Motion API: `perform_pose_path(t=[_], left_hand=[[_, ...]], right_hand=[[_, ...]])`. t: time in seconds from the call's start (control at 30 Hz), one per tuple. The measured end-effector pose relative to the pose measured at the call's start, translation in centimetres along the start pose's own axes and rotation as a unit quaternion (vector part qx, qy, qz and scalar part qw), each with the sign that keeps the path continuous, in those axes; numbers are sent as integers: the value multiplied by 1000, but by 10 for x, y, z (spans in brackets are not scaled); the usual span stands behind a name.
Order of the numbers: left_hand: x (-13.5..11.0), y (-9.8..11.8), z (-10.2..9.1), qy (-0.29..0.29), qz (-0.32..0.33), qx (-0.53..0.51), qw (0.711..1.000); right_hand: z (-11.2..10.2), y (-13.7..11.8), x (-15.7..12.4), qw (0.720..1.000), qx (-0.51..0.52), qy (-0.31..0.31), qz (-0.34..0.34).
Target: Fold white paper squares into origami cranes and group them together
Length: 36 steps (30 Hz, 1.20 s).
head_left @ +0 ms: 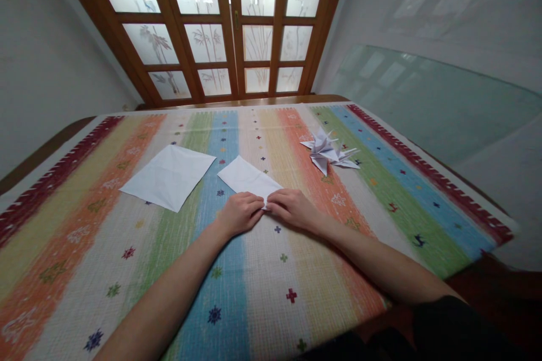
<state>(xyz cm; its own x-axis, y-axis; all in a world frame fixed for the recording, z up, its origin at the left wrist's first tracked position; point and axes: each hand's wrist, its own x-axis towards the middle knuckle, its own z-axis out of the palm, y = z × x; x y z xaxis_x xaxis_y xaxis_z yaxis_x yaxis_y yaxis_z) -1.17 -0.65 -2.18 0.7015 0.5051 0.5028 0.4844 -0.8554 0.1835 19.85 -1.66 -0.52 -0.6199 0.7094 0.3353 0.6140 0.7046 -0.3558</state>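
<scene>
A folded white sheet of paper (pixel 248 176) lies at the middle of the table, its near corner between my two hands. My left hand (pixel 240 213) pinches that near edge from the left, thumb and fingers together. From the right, my right hand (pixel 294 208) grips the same edge, its fingertips almost touching the left ones. The fingers hide the exact fold at the corner. To the left lies a larger white sheet of paper (pixel 169 176), flat with faint creases. Folded paper cranes (pixel 326 152) sit in a cluster at the right, apart from my hands.
A striped, patterned tablecloth (pixel 262 271) covers the table. Beyond its far edge stand wooden doors (pixel 235 39) with frosted panes. A pale wall (pixel 423 17) with a glass panel (pixel 436 96) rises on the right, and another wall (pixel 46 51) on the left.
</scene>
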Motion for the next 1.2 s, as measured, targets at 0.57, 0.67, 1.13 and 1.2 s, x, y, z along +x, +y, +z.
perform_pose_path(t=[0.57, 0.67, 1.13, 1.2], left_hand=[[1, 1, -5, -6, -58, 5, 998], [2, -1, -4, -8, -101, 7, 995], [23, -16, 2, -31, -278, 101, 955], [24, -14, 2, -52, -278, 116, 952]], right_hand=[[-2, 12, -16, 995, -92, 7, 47], [-4, 7, -13, 993, -91, 11, 77], [-3, 13, 21, 960, -37, 15, 276], [-3, 14, 23, 959, -39, 10, 281]])
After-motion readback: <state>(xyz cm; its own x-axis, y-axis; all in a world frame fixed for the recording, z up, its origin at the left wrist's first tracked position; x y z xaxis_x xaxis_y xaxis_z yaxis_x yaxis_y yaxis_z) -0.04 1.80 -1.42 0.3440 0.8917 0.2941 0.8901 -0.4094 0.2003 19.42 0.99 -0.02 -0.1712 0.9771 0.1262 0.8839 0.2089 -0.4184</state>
